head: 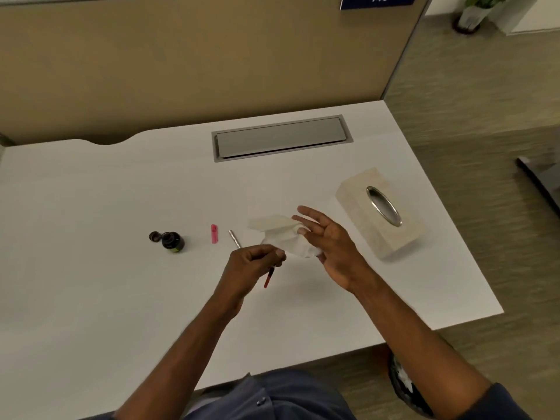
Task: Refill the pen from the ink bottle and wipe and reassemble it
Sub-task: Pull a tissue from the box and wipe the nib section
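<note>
My left hand point(254, 263) grips the pen's front section, and its red ink tube point(268, 277) sticks out below the fist toward me. My right hand point(325, 241) is just to the right with its fingers spread straight. A crumpled white tissue point(285, 234) lies against its fingers and palm, next to the pen part. The open ink bottle point(173, 241) stands to the left with its dark cap point(154, 237) beside it. A pink pen cap point(214, 234) and a silver pen barrel point(234, 238) lie on the white desk point(91, 268) between the bottle and my hands.
A beige tissue box point(357, 204) with a metal oval slot sits to the right of my hands. A grey cable hatch point(281, 137) is set into the desk's far side below a tan partition. A bin point(406, 386) stands on the floor under the desk's right edge.
</note>
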Tool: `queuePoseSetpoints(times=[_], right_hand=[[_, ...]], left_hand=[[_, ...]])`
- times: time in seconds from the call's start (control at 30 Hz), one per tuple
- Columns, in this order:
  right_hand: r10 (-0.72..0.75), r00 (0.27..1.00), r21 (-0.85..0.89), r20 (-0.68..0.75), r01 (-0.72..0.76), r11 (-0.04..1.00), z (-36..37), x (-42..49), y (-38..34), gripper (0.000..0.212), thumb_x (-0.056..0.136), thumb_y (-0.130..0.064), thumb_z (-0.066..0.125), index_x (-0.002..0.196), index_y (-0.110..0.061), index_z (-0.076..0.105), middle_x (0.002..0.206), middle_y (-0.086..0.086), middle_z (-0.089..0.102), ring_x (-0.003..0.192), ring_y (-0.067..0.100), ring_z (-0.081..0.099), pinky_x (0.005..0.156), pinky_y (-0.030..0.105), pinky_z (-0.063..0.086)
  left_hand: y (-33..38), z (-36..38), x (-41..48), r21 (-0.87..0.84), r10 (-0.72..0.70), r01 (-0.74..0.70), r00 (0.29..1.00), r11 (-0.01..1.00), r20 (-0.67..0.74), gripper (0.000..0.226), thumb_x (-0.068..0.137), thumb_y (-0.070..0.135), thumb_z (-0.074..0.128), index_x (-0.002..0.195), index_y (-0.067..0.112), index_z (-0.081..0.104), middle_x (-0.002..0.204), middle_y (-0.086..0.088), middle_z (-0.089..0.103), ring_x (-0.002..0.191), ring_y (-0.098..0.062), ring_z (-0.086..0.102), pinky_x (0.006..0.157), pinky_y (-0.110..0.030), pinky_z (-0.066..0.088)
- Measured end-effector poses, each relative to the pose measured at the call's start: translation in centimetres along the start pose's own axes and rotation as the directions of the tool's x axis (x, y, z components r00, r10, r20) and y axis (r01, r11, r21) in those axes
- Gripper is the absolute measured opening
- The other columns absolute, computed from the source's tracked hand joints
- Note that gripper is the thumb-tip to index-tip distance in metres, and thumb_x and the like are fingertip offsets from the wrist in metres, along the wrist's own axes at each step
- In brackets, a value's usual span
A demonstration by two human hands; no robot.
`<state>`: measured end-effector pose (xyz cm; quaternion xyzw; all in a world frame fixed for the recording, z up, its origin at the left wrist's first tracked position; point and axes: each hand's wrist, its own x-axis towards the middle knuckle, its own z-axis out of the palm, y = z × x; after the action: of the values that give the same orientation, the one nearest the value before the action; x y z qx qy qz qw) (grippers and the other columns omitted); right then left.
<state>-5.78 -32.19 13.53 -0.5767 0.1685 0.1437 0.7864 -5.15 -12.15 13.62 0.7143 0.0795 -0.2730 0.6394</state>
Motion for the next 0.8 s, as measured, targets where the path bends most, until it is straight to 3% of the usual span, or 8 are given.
queuePoseSetpoints(times=[0.1, 0.2, 0.27, 0.43, 0.53, 0.6, 0.7, 0.8], right_hand=[[-0.023, 0.999, -0.087, 0.031, 0.026, 0.996, 1.0, 0.1, 0.1, 0.041, 0.096, -0.01, 0.067, 0.136, -0.018, 0.062, 0.131, 0.001, 0.07, 0.122, 0.015, 0.066, 0.092, 0.022, 0.054], [-0.08, 0.996, -0.264, 0.028, 0.085, 0.961, 2.1, 0.0, 0.4, 0.033, 0.095, -0.018, 0.071, 0.128, -0.02, 0.069, 0.124, 0.0, 0.074, 0.119, 0.019, 0.067, 0.102, 0.037, 0.054], [-0.122, 0.993, -0.369, 0.011, 0.117, 0.922, 2.9, -0.1, 0.7, 0.024, 0.095, -0.023, 0.071, 0.12, -0.023, 0.073, 0.118, -0.003, 0.075, 0.115, 0.017, 0.069, 0.102, 0.043, 0.055], [-0.158, 0.987, -0.45, -0.029, 0.128, 0.884, 4.5, -0.3, 1.1, 0.011, 0.096, -0.024, 0.07, 0.106, -0.023, 0.075, 0.105, -0.007, 0.076, 0.101, 0.012, 0.071, 0.088, 0.035, 0.057], [-0.158, 0.987, -0.389, -0.028, 0.135, 0.911, 5.3, -0.6, 1.4, 0.008, 0.098, -0.019, 0.067, 0.103, -0.02, 0.074, 0.104, -0.001, 0.075, 0.096, 0.013, 0.068, 0.082, 0.034, 0.054], [-0.128, 0.991, -0.293, -0.036, 0.112, 0.949, 5.8, -0.7, 1.7, 0.006, 0.098, -0.02, 0.066, 0.1, -0.02, 0.072, 0.101, 0.0, 0.074, 0.093, 0.015, 0.067, 0.078, 0.036, 0.054], [-0.088, 0.986, -0.113, -0.141, 0.072, 0.991, 6.8, -0.3, 1.5, 0.01, 0.097, -0.021, 0.063, 0.096, -0.025, 0.072, 0.092, -0.003, 0.071, 0.082, 0.014, 0.061, 0.069, 0.026, 0.045], [-0.071, 0.954, 0.048, -0.293, 0.089, 0.995, 6.7, 0.7, 0.0, 0.015, 0.102, -0.015, 0.058, 0.101, -0.023, 0.07, 0.09, -0.007, 0.071, 0.079, 0.009, 0.061, 0.068, 0.021, 0.05]], left_hand=[[0.1, -1.0, 0.0, 0.056, 0.022, -0.022, 1.0, 0.998, -0.008, 0.012, 0.092, 0.023, 0.07, 0.088, 0.02, 0.081, 0.089, -0.002, 0.079, 0.091, -0.014, 0.074, 0.089, -0.029, 0.055], [0.3, -2.0, -0.1, 0.096, 0.025, -0.023, 0.999, 0.995, -0.021, 0.008, 0.089, 0.023, 0.073, 0.085, 0.025, 0.08, 0.083, 0.002, 0.078, 0.084, -0.01, 0.073, 0.089, -0.03, 0.055], [0.2, -2.7, 0.1, 0.155, 0.022, -0.02, 1.0, 0.988, -0.016, 0.008, 0.086, 0.019, 0.075, 0.082, 0.025, 0.079, 0.081, 0.004, 0.078, 0.083, -0.009, 0.073, 0.089, -0.034, 0.054], [0.5, -4.9, 0.2, 0.235, 0.025, -0.034, 0.999, 0.971, 0.041, 0.012, 0.083, 0.016, 0.077, 0.095, 0.018, 0.077, 0.089, -0.001, 0.078, 0.088, -0.015, 0.074, 0.089, -0.035, 0.056], [0.7, -6.1, 0.4, 0.297, 0.001, -0.018, 0.998, 0.955, 0.057, 0.014, 0.082, 0.017, 0.076, 0.096, 0.013, 0.077, 0.094, -0.01, 0.077, 0.095, -0.028, 0.072, 0.087, -0.038, 0.055], [1.1, -6.5, 0.5, 0.315, -0.009, -0.013, 0.998, 0.949, 0.068, 0.007, 0.082, 0.02, 0.076, 0.088, 0.019, 0.079, 0.092, -0.015, 0.076, 0.088, -0.029, 0.07, 0.079, -0.033, 0.049], [1.7, -7.2, 0.0, 0.309, 0.006, -0.052, 0.989, 0.95, 0.148, 0.008, 0.085, 0.032, 0.077, 0.083, 0.026, 0.081, 0.086, -0.004, 0.077, 0.077, -0.009, 0.064, 0.074, -0.024, 0.045], [1.2, -7.9, -0.9, 0.296, 0.003, -0.042, 0.992, 0.954, 0.13, 0.014, 0.087, 0.037, 0.075, 0.089, 0.025, 0.081, 0.077, 0.013, 0.076, 0.073, 0.004, 0.063, 0.067, -0.013, 0.044]])
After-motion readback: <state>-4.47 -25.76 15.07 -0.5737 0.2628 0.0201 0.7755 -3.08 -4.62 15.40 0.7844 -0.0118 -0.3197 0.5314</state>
